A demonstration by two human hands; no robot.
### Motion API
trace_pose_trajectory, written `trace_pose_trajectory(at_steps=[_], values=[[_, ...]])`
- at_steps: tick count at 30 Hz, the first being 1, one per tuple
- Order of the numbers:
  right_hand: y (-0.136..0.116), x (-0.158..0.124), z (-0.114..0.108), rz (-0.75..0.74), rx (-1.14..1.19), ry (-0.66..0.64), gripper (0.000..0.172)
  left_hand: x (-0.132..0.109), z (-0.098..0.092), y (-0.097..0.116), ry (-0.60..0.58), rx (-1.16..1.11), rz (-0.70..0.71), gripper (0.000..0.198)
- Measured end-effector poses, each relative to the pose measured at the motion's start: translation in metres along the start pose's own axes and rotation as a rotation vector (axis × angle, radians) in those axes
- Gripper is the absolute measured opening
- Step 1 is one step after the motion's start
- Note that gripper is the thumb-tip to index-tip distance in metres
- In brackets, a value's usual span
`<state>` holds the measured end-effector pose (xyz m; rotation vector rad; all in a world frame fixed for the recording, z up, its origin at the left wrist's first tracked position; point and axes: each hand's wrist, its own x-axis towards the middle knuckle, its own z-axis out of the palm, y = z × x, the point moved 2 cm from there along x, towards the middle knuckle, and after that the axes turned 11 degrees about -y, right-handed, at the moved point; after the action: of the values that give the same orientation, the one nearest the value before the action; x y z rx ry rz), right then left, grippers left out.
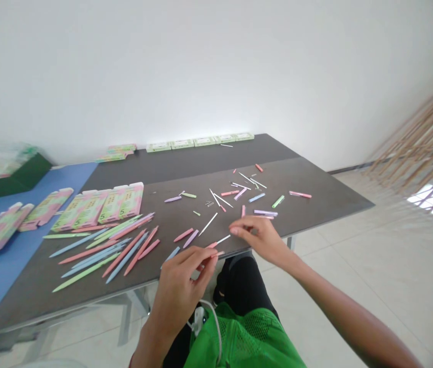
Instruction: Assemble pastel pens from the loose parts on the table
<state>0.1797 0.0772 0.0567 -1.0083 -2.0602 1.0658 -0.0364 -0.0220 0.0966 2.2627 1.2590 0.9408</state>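
Observation:
At the table's front edge my left hand (185,273) is closed in a pinch on a small pink pen part (219,254). Higher and to the right, my right hand (260,236) has thumb and forefinger together; anything between them is too small to make out. Just beyond the left fingers lies a pink pen piece with a white refill (223,239) pointing toward the right fingertips. Another white refill (208,224) rests on the table, near a pink barrel (183,234) and a purple barrel (190,238). A blue barrel (172,254) is partly hidden by my left hand.
Whole pens in pink, blue and green (101,250) lie piled at left, before flattened cartons (122,202). Loose barrels, refills and a green clip part (278,201) are scattered across the dark table (316,214). Boxes (201,141) line the wall; a green bin (28,176) stands far left.

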Motion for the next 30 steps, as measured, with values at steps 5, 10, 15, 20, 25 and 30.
trace_pose_trajectory(at_steps=[5,10,15,20,25,30], values=[[0.031,0.094,-0.049,0.048,-0.873,-0.106,0.031,-0.007,-0.007,-0.007,0.046,-0.020,-0.012,0.014],[0.046,0.148,-0.038,0.051,-1.112,-0.326,0.026,-0.014,-0.017,-0.008,0.089,-0.011,-0.011,0.013],[0.042,0.154,-0.036,-0.003,-1.129,-0.382,0.025,-0.021,-0.028,-0.010,0.119,0.023,-0.009,0.013],[0.005,0.117,-0.046,-0.208,-0.879,-0.189,0.025,-0.030,-0.037,-0.007,0.226,0.119,0.008,0.011],[-0.055,0.045,-0.035,-0.499,-0.355,0.006,0.019,-0.030,-0.044,0.015,0.334,0.224,0.061,0.013],[-0.087,0.012,-0.024,-0.417,-0.203,-0.022,0.027,-0.014,-0.049,0.035,0.358,0.275,0.166,0.012]])
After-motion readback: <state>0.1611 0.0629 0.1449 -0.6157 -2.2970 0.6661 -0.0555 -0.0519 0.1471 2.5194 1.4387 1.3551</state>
